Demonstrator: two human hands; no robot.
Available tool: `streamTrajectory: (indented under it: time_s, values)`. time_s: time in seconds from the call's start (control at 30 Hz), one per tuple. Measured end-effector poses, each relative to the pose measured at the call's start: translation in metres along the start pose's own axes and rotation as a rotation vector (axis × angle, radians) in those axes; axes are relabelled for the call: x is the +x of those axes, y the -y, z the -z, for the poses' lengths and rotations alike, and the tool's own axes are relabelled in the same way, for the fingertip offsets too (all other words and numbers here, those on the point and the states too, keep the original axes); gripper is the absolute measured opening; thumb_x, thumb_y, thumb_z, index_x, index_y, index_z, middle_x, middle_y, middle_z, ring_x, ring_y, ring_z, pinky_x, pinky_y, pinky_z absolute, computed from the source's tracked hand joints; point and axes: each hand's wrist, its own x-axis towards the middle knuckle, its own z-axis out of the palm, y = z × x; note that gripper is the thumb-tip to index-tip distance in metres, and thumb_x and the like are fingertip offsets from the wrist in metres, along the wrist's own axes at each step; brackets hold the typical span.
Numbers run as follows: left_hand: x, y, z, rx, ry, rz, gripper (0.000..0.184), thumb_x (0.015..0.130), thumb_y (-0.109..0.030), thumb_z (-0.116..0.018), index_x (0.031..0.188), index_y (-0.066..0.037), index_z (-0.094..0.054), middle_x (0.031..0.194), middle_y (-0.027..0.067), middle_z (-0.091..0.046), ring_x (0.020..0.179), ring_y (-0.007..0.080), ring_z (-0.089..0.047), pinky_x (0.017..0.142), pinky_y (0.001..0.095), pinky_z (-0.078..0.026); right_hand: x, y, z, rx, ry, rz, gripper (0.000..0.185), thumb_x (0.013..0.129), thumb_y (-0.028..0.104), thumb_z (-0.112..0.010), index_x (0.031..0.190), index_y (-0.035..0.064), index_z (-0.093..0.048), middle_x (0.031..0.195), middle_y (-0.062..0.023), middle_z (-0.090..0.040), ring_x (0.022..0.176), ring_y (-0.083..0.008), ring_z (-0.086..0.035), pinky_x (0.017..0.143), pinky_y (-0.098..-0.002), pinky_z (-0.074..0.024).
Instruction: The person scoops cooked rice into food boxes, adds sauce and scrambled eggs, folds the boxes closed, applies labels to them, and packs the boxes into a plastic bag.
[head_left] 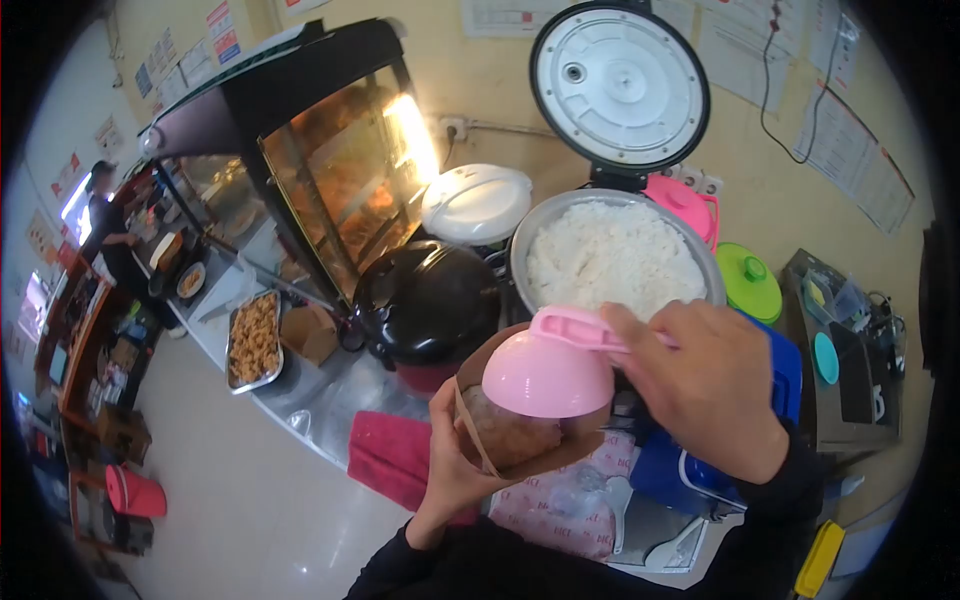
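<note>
Pink scoop [548, 378] over food [520, 440] in box [560, 461]

Left hand [450, 470]: "I lie lower in the view, at the left, thumb pointing upward and palm turned inward. My grip is closed; the other fingers are largely hidden."

Right hand [715, 375]: "I appear higher, at the right, back facing the viewer, fingers curled in a grip, thumb extended leftward."

Left hand: "My wrist slopes down into the left forearm [415, 568], black-sleeved."

Right hand: "Mine angles down to the right forearm [775, 520], likewise sleeved. We are near, not touching."
</note>
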Motion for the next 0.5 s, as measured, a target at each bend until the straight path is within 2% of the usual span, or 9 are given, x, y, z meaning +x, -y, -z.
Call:
streamTrajectory:
  time_s: [0.1, 0.13, 0.17, 0.23, 0.3, 0.37, 0.5]
  values:
    - [-0.015, 0.010, 0.004, -0.046, -0.014, 0.054, 0.122, 0.051, -0.013, -0.096, 0.143, -0.006, -0.016, 0.141, 0.0123, -0.033, 0.129, 0.0233, -0.043, 0.108, 0.0389, -0.038, 0.011, 0.004, 0.027, 0.048, 0.132, 0.034, 0.030, 0.077, 0.019, -0.061, 0.106, 0.0115, -0.067, 0.066, -0.0008, -0.047, 0.063, -0.0170, -0.053, 0.055, -0.0317, -0.0402]
    - [-0.021, 0.015, 0.005, -0.018, -0.039, 0.004, 0.121, 0.052, -0.014, -0.096, 0.143, -0.005, -0.017, 0.140, 0.0126, -0.034, 0.129, 0.0234, -0.043, 0.108, 0.0390, -0.037, 0.011, 0.007, 0.024, 0.055, 0.187, 0.073, 0.029, 0.075, 0.019, -0.061, 0.101, 0.0099, -0.067, 0.066, -0.0017, -0.048, 0.064, -0.0172, -0.053, 0.056, -0.0312, -0.0399]
    - [-0.028, 0.022, 0.007, 0.012, -0.059, -0.047, 0.120, 0.053, -0.014, -0.096, 0.143, -0.005, -0.017, 0.140, 0.0129, -0.035, 0.129, 0.0235, -0.043, 0.108, 0.0392, -0.037, 0.011, 0.014, 0.014, 0.035, 0.184, 0.132, 0.028, 0.074, 0.019, -0.061, 0.100, 0.0097, -0.067, 0.066, -0.0017, -0.049, 0.064, -0.0175, -0.053, 0.056, -0.0314, -0.0398]
    - [-0.033, 0.026, 0.012, 0.006, -0.059, -0.024, 0.118, 0.054, -0.015, -0.095, 0.143, -0.005, -0.018, 0.139, 0.0134, -0.037, 0.128, 0.0237, -0.043, 0.108, 0.0394, -0.036, 0.014, 0.032, -0.013, 0.000, 0.168, 0.245, 0.027, 0.073, 0.017, -0.061, 0.098, 0.0091, -0.068, 0.067, -0.0016, -0.050, 0.064, -0.0180, -0.053, 0.056, -0.0318, -0.0396]
    - [-0.032, 0.025, 0.013, -0.066, -0.048, 0.126, 0.115, 0.056, -0.016, -0.095, 0.142, -0.005, -0.019, 0.138, 0.0140, -0.039, 0.128, 0.0238, -0.044, 0.107, 0.0395, -0.035, 0.021, 0.038, -0.011, 0.028, 0.157, 0.223, 0.032, 0.071, 0.016, -0.061, 0.101, 0.0082, -0.068, 0.067, -0.0013, -0.050, 0.064, -0.0179, -0.053, 0.057, -0.0320, -0.0392]
    - [-0.044, 0.034, 0.018, -0.083, -0.119, 0.134, 0.112, 0.057, -0.018, -0.094, 0.141, -0.004, -0.020, 0.136, 0.0146, -0.041, 0.127, 0.0242, -0.044, 0.106, 0.0396, -0.036, 0.027, 0.041, -0.007, 0.080, 0.117, 0.183, 0.034, 0.071, 0.016, -0.061, 0.103, 0.0083, -0.068, 0.067, -0.0010, -0.049, 0.064, -0.0174, -0.052, 0.057, -0.0318, -0.0391]
    - [-0.067, 0.055, 0.047, -0.071, -0.160, 0.214, 0.112, 0.059, -0.019, -0.093, 0.141, -0.002, -0.020, 0.135, 0.0156, -0.038, 0.127, 0.0254, -0.043, 0.106, 0.0395, -0.036, 0.026, 0.067, -0.047, 0.167, 0.120, 0.268, 0.031, 0.073, 0.018, -0.063, 0.102, 0.0092, -0.069, 0.068, -0.0009, -0.050, 0.063, -0.0172, -0.053, 0.055, -0.0318, -0.0393]
